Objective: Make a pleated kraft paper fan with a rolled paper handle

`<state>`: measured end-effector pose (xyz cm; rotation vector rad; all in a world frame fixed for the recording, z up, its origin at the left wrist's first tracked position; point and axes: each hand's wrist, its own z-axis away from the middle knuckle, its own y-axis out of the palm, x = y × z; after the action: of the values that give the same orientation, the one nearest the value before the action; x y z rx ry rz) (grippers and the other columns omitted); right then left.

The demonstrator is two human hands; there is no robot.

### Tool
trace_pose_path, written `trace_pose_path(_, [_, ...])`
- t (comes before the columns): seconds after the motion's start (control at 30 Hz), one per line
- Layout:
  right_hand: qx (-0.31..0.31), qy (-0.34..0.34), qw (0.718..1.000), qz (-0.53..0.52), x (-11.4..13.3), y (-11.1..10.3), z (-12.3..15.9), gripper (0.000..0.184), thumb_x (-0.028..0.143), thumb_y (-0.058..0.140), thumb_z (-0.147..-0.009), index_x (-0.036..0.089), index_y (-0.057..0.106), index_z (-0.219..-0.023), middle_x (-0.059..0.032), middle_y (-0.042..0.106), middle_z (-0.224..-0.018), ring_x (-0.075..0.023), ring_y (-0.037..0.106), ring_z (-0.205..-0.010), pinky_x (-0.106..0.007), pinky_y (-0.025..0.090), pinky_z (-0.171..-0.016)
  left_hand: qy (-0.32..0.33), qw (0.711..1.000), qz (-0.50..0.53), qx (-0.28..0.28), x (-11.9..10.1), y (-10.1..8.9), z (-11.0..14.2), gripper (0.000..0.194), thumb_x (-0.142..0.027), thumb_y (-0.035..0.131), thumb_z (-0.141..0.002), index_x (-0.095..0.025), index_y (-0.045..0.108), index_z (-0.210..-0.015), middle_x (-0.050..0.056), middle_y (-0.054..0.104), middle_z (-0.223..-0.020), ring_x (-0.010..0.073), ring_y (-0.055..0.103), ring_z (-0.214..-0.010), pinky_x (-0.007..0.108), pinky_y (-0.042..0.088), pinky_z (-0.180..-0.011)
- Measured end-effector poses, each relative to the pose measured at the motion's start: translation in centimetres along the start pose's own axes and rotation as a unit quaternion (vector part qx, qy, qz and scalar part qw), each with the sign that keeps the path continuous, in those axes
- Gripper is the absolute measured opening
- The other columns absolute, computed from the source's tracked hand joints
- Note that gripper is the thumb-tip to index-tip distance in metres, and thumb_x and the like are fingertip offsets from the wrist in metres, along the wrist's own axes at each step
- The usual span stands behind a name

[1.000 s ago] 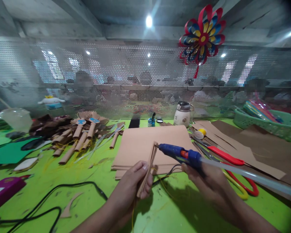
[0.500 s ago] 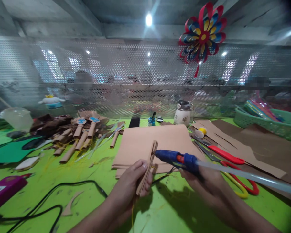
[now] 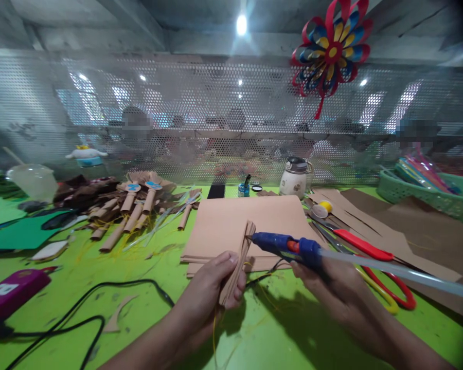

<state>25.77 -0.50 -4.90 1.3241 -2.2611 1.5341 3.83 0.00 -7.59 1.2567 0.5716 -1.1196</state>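
A folded strip of brown paper [image 3: 239,267] stands slanted in my left hand [image 3: 216,282], pinched between thumb and fingers. A thin yellow string hangs below it. My right hand [image 3: 332,288] is wrapped around a blue glue gun [image 3: 285,247], with a long clear glue stick [image 3: 393,270] jutting from its back. The gun's nozzle is at the upper part of the paper strip; whether it touches cannot be made out. Behind both hands lies a stack of brown paper sheets [image 3: 216,221].
Scissors with red and yellow handles [image 3: 407,295] and a red-handled cutter [image 3: 362,245] lie right, near brown paper. Rolled paper pieces [image 3: 113,235] are heaped left. A black cable [image 3: 111,283], purple device [image 3: 19,293], bottle [image 3: 293,180] and green basket [image 3: 397,190] surround these.
The view has shifted slightly, so most things sit a little further right in it. The paper strip's folds look slightly more spread at the top. Both hands keep their holds.
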Motion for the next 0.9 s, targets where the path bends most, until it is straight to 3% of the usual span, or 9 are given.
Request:
trace_pose_path(0.2, [0.034,-0.014,0.999,-0.003,0.7,-0.1,0.1,0.017,0.031,0.044,-0.096,0.021,0.056,-0.088,-0.0004,0.059,-0.069,-0.0146,0.054,-0.059,-0.023,0.043,-0.05,0.007,1.0,0.004,0.008,0.2,-0.2,-0.1,0.019,-0.027,0.048,-0.093,-0.013,0.055,-0.081,0.0,0.054,-0.061,0.0054,0.045,-0.045,0.013,0.029,-0.039])
trace_pose_path(0.57, [0.002,-0.008,1.0,0.02,-0.5,0.0,0.0,0.02,0.035,0.044,-0.096,0.021,0.053,-0.084,0.0009,0.054,-0.065,-0.0143,0.05,-0.055,-0.023,0.042,-0.048,-0.017,1.0,0.022,0.008,0.1,-0.2,-0.1,0.02,-0.027,0.05,-0.091,-0.012,0.057,-0.079,0.001,0.055,-0.061,0.0052,0.046,-0.045,0.013,0.03,-0.038])
trace_pose_path(0.9, [0.066,-0.015,0.998,0.011,0.3,-0.5,0.6,0.016,0.032,0.044,-0.096,0.023,0.057,-0.094,0.0003,0.062,-0.072,-0.0148,0.057,-0.059,-0.022,0.045,-0.05,-0.017,0.999,0.033,0.008,0.0,-0.2,-0.3,0.022,-0.025,0.049,-0.091,-0.01,0.061,-0.081,0.003,0.055,-0.061,0.0058,0.046,-0.045,0.012,0.031,-0.037])
